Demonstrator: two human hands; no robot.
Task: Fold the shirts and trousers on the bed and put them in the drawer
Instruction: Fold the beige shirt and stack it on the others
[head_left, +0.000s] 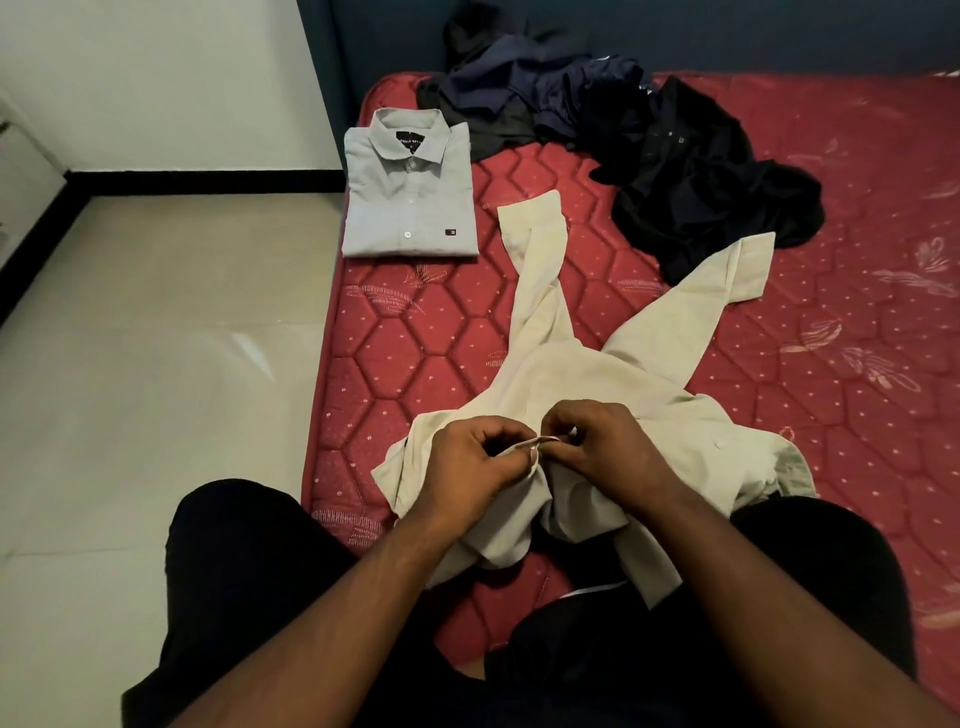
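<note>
Red quilted mattress fills the right of the view, pale floor on the left. Nearest, the left hand and right hand each pinch the front edge of a cream shirt, fingers curled, meeting at mid-chest. Its sleeves spread away across the mattress. Beyond, a folded grey shirt lies flat near the mattress edge. Farthest, a heap of dark clothes lies unfolded.

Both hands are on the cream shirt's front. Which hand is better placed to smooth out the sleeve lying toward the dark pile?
Probably right. The right hand pinches the cream shirt on the side where that sleeve runs toward the dark pile; the left hand would have to cross over.
</note>
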